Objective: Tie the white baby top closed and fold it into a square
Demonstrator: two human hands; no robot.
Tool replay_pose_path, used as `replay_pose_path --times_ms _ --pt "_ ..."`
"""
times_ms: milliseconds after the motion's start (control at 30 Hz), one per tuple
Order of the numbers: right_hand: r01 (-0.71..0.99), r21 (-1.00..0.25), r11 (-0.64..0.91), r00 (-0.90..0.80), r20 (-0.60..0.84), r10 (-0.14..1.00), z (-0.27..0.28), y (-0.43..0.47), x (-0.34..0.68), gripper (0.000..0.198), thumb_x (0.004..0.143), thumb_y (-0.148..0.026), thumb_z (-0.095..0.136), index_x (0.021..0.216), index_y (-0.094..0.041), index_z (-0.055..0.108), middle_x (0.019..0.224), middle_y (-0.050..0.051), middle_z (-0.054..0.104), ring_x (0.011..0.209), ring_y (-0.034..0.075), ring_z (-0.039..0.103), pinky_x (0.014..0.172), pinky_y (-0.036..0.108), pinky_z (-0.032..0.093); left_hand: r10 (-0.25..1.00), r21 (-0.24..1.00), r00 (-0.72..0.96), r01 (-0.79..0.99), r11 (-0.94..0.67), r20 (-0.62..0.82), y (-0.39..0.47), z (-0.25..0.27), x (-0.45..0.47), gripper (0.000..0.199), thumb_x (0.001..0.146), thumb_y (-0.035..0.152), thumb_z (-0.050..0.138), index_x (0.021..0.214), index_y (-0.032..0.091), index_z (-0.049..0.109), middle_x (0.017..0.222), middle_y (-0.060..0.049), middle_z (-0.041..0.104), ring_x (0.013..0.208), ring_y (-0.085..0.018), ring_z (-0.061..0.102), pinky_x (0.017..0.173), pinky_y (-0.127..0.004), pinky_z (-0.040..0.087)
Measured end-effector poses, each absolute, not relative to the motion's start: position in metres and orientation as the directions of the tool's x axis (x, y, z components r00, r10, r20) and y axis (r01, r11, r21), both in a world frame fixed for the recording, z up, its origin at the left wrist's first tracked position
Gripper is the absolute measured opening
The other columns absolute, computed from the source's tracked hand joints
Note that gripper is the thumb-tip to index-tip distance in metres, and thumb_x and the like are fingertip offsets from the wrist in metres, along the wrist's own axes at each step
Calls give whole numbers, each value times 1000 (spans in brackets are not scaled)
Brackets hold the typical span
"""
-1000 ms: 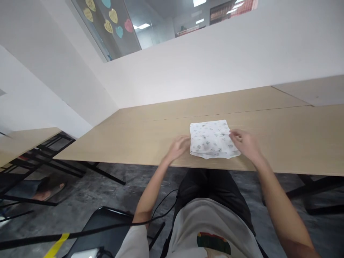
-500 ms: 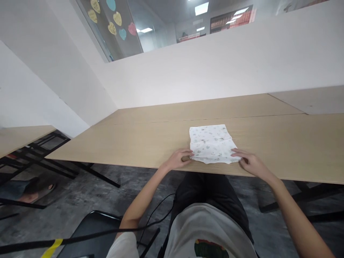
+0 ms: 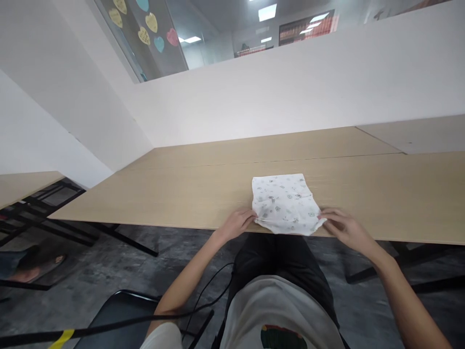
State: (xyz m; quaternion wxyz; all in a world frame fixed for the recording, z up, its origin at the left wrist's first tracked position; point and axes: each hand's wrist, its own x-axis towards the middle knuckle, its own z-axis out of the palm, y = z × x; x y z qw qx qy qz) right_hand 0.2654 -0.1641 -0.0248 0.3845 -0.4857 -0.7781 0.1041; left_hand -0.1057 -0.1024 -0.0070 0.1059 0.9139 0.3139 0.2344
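A white cloth (image 3: 285, 201) with a small scattered print lies on the wooden table (image 3: 189, 194), its near edge reaching the table's front edge. My left hand (image 3: 238, 223) pinches the cloth's near left corner between thumb and fingers. At the near right corner, my right hand (image 3: 341, 227) is closed on the fabric, which bunches up a little at the fingertips. Wrinkles run along the near side of the cloth, while its far edge lies fairly straight.
Behind the table rises a white wall (image 3: 254, 102) with a window above. A black chair (image 3: 119, 315) stands at lower left, and a black cable (image 3: 145, 319) with yellow tape crosses in front of it. Another person's foot (image 3: 27, 275) shows under a table at far left.
The cloth has come toward me, its near edge now at the table's front edge. Both hands have closed on its near corners.
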Motion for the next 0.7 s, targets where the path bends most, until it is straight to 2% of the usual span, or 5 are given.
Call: replay_pose_path --times_ms 167,333,433,600,700 --pt "668 -631 395 -125 429 895 9 -189 257 27 86 -44 52 97 -27 71 101 6 69 103 29 62 92 45 49 712 585 579 438 -683 397 -124 11 -106 31 98 37 34 101 19 59 95 -7 65 90 -18 60 83 -31 49" --pt "616 -756 223 31 306 951 42 -132 256 34 78 -40 57 105 -21 68 91 7 70 89 27 64 84 40 50 822 743 353 364 -561 447 -68 24 -82 37 97 43 34 108 17 58 108 -8 65 102 -19 59 90 -30 47" --pt "608 -789 83 67 155 986 46 -78 257 38 74 -29 57 107 -13 65 74 6 67 74 22 62 71 32 49 842 740 317 406 -536 437 -17 18 -66 35 97 38 33 109 15 58 110 -9 65 101 -18 60 88 -28 47" --pt "644 -757 -112 82 -77 994 23 -23 260 20 68 -17 54 83 -12 67 57 3 61 54 16 55 54 25 41 877 636 359 605 -479 319 32 -11 -59 30 94 21 34 107 14 61 106 -9 67 99 -19 61 88 -31 46" --pt "701 -695 -160 116 -110 987 6 -14 264 17 69 -17 54 79 -12 67 50 2 56 48 15 52 51 25 38 891 585 365 674 -452 269 38 -24 -64 28 90 18 39 106 14 62 102 -8 68 95 -20 62 87 -32 47"
